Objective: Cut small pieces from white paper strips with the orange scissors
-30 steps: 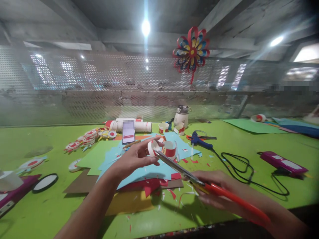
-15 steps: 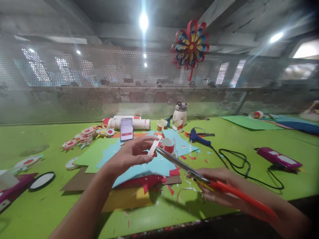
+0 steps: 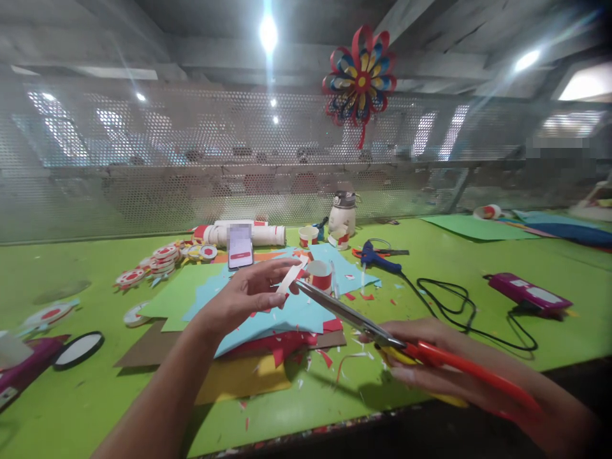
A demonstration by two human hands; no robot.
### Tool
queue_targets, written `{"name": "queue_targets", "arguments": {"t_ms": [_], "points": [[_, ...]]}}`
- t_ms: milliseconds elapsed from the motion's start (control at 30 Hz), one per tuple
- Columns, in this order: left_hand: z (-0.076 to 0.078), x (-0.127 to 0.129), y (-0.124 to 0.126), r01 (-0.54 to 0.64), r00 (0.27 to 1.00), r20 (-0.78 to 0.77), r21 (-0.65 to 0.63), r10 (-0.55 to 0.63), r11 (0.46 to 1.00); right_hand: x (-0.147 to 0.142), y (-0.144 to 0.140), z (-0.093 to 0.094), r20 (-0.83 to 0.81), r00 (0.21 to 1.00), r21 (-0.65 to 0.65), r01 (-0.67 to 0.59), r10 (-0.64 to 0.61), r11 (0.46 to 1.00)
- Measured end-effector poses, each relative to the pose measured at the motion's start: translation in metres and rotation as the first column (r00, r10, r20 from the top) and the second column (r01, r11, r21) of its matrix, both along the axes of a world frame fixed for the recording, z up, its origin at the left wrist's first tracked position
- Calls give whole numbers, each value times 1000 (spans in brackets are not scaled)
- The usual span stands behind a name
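A small strip of white paper [image 3: 289, 279] with some red on it is pinched between the thumb and fingers of my left hand [image 3: 255, 287]. My right hand [image 3: 425, 357] is wrapped round the red and yellow handles of a pair of scissors [image 3: 356, 319]. The blades point up and left, and their tips are at the strip's right edge; whether they touch it I cannot tell. Just behind the strip stands a white and red paper cup [image 3: 319, 276]. Below both hands lie blue paper sheets [image 3: 268, 325] with red and white scraps around them.
A phone [image 3: 240, 247] stands upright behind my left hand. At the right are a blue glue gun [image 3: 377, 258], its black cord and a purple power strip [image 3: 528, 294]. Paper discs [image 3: 165, 260] are stacked at the left; a bottle [image 3: 343, 213] stands at the back.
The scissors' handles have spread, with more of the yellow one showing. My left hand still holds the paper strip, turned slightly. The whole view has shifted a little.
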State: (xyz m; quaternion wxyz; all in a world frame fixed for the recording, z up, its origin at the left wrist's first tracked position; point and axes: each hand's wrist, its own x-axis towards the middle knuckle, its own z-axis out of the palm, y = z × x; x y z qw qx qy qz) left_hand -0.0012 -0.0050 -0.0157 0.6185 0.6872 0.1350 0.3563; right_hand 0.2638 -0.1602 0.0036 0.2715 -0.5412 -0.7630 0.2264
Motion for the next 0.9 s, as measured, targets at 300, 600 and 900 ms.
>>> {"name": "queue_targets", "arguments": {"t_ms": [300,600,900], "points": [[2,0,-1,-13,1000,-20,13,13,1000,-3,-1,0,-16,1000,31,2,-1,1000],[0,-1,1,0,999,-44,17,1,1000,-4,-6,2,-20,1000,54,3,-2,999],[-1,-2,1,15,998,-59,33,-13,999,-2,-2,-2,-17,1000,45,13,-13,999]]}}
